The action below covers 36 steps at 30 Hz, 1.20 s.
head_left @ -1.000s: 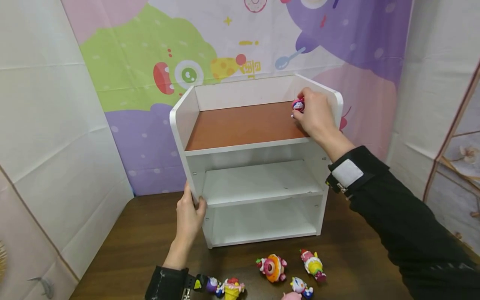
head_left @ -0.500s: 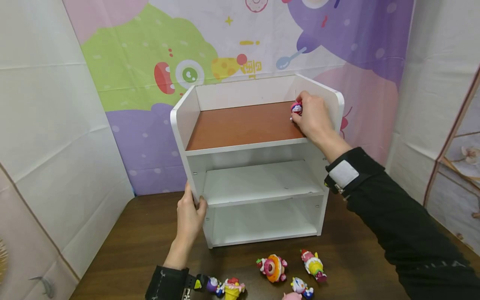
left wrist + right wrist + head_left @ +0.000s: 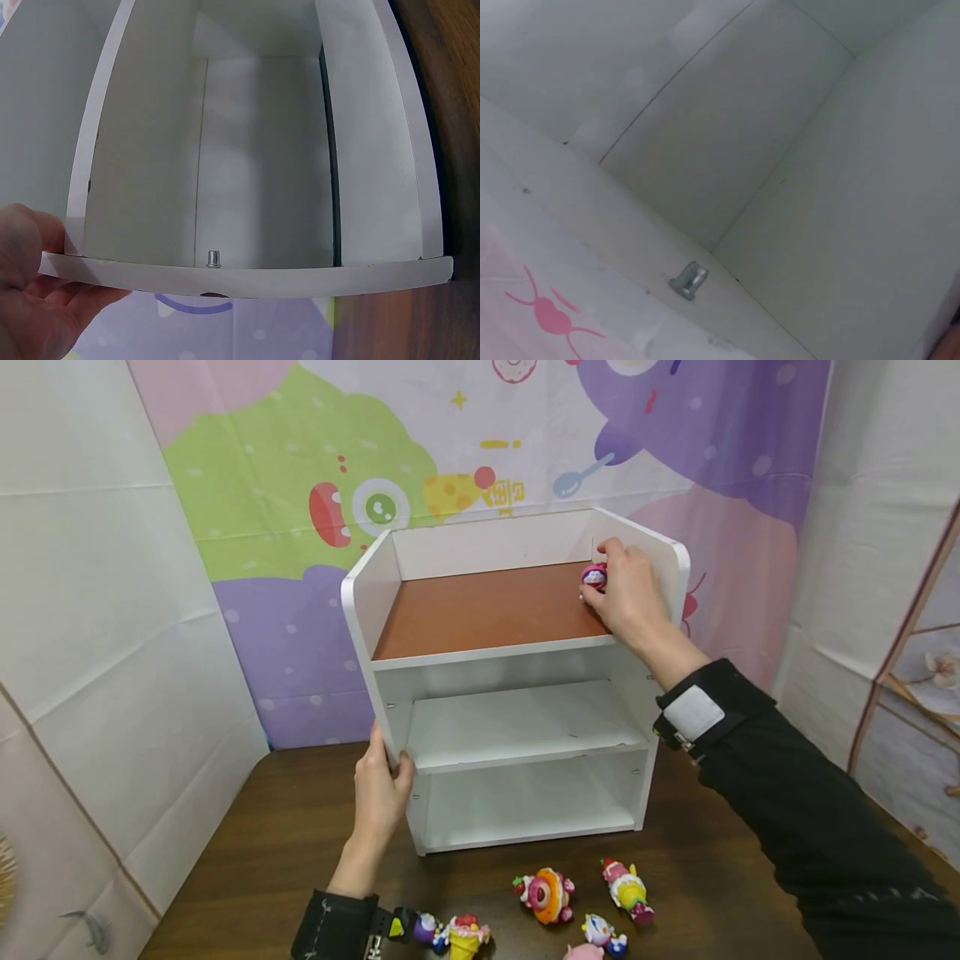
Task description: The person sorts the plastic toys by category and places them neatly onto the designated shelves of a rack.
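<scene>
A small white shelf unit (image 3: 510, 760) with a reddish-brown top board (image 3: 480, 610) stands on a dark wood table. My left hand (image 3: 381, 793) grips the edge of its left side panel, the thumb in front; the left wrist view shows this hand (image 3: 34, 292) on the panel edge too. Over the top board's right end, my right hand (image 3: 633, 589) has thumb and fingers round a small pink figurine (image 3: 594, 577), partly hidden by the hand. The index finger sits slightly raised over it. In the right wrist view the figurine is out of sight.
Several toy figurines lie on the table before the shelf: one with an orange ring (image 3: 546, 896), one in yellow (image 3: 628, 891), a blue-and-white one (image 3: 604, 935) and an ice-cream cone figure (image 3: 467, 937). Side walls rise round the top board. A metal peg (image 3: 214, 259) juts from the inner panel.
The right hand and figurine have shifted slightly left and down since a second ago. In the last half second, the index finger has lifted a little. The left hand stays put.
</scene>
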Available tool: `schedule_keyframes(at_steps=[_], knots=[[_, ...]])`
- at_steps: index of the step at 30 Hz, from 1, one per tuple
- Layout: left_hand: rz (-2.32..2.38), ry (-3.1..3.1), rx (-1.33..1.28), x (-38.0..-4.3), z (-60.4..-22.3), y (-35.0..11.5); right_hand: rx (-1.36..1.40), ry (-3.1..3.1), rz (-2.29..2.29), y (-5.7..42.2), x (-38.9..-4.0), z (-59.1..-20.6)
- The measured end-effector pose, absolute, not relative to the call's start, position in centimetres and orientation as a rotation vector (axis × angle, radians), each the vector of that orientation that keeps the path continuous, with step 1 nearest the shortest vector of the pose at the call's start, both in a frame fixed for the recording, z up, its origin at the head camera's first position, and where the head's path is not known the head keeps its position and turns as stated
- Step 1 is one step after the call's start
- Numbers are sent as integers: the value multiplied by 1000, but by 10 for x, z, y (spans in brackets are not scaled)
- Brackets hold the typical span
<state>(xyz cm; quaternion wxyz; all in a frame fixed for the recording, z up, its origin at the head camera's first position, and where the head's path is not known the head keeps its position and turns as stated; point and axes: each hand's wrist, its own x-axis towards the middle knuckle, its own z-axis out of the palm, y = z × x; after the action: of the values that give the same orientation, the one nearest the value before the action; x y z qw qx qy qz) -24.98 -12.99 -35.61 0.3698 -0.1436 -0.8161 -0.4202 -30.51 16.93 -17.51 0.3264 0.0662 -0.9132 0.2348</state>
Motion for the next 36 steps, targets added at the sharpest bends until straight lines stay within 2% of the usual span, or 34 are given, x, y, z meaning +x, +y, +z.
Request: schedule_keyframes(at_steps=[9, 17, 36], knots=[[-1078, -2092, -370, -248, -356, -130, 336, -2211, 587, 171, -291, -180], [-1090, -2105, -367, -248, -356, -132, 528, -2037, 611, 171, -260, -187], [-1091, -2112, -379, -248, -353, -130, 887, -2102, 422, 170, -178, -274]])
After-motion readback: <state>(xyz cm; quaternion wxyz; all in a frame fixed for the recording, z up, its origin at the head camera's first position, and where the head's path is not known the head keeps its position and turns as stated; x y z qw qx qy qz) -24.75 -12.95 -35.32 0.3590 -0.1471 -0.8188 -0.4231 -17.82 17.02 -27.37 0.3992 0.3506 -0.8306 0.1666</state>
